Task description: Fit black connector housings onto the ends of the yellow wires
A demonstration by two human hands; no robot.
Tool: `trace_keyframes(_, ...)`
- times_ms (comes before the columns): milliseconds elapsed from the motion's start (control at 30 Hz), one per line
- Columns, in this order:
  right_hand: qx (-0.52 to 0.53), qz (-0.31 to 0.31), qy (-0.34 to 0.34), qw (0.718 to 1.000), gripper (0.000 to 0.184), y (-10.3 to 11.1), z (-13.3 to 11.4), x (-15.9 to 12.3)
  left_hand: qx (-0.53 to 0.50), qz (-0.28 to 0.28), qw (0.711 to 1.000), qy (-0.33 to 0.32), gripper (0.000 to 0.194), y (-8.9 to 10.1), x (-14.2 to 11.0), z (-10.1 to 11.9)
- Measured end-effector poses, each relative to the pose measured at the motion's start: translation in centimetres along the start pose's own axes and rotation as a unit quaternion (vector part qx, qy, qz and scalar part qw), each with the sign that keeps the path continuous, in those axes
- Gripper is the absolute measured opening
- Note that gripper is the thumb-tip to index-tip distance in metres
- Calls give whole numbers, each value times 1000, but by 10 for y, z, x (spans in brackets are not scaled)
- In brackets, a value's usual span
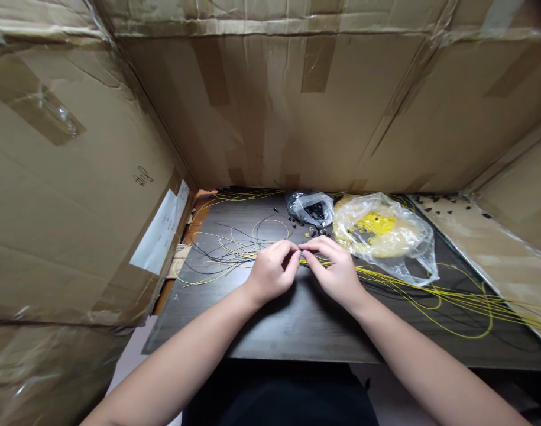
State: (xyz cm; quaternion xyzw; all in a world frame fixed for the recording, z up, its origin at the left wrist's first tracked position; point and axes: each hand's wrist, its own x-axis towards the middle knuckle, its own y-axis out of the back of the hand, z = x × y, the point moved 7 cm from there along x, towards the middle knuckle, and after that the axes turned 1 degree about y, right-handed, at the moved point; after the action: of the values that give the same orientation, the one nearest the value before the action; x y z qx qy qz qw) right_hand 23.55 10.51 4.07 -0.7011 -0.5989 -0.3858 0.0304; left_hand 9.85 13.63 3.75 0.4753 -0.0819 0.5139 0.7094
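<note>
My left hand (274, 269) and my right hand (334, 269) meet over the table, both closed with thumb and fingers pinched. Between their fingertips is a small dark piece (301, 251), too small to make out fully. A bundle of thin yellow and black wires (385, 277) runs beneath and behind my hands, fanning out loosely to the left and stretching off to the right. Just beyond the fingertips lie small black parts (322, 232) and a single yellow bit (306, 235).
A clear bag of black parts (314, 210) stands at the back, beside a larger clear bag of yellow parts (376, 225). Cardboard walls (270, 118) enclose the dark table (270, 337) at left, back and right. More black bits (436, 210) lie on the right-hand cardboard.
</note>
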Motion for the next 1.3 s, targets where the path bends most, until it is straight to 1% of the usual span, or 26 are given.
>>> trace_keyframes(67,-22,3,11,1000,21,1,-2,0,-15,11,1000,16,9,2,1,-1)
trace_keyframes(133,-60,7,25,998,31,3,-3,0,-35,24,998,40,11,4,1,-5)
trace_keyframes(167,-83,6,32,996,32,4,-3,0,-44,28,997,54,12,5,2,-7)
trace_keyframes(200,-106,4,38,994,29,4,-3,0,-53,31,996,66,13,6,2,-9)
trace_keyframes(300,-152,-7,48,987,11,3,-2,-1,-76,32,992,96,16,7,3,-15)
trace_keyframes(433,-167,-13,49,985,11,1,0,-2,-94,25,988,121,19,4,3,-17)
trace_keyframes(533,-173,-20,57,983,11,-1,-1,-2,-79,-2,988,136,13,0,1,-18)
trace_keyframes(567,-176,-30,61,982,11,-2,-1,-2,-68,-12,989,133,14,-1,1,-18)
trace_keyframes(633,-186,-60,72,978,11,-4,-2,-1,-43,-33,993,108,18,-3,1,-15)
trace_keyframes(733,-191,-105,78,973,12,-3,-4,2,-18,-66,996,62,13,-6,1,-10)
trace_keyframes(800,-191,-124,83,970,13,0,-7,5,-17,-78,995,57,14,-7,1,-9)
trace_keyframes(967,-241,-162,88,953,12,8,-15,11,-1,-72,995,69,14,-5,1,-7)
trace_keyframes(1100,-292,-170,80,938,12,18,-17,14,27,-64,994,84,14,-2,0,-11)
trace_keyframes(1200,-328,-167,71,927,13,32,-14,13,53,-58,993,86,15,1,0,-15)
trace_keyframes(1300,-363,-163,55,915,15,51,-7,10,74,-52,993,77,14,3,1,-17)
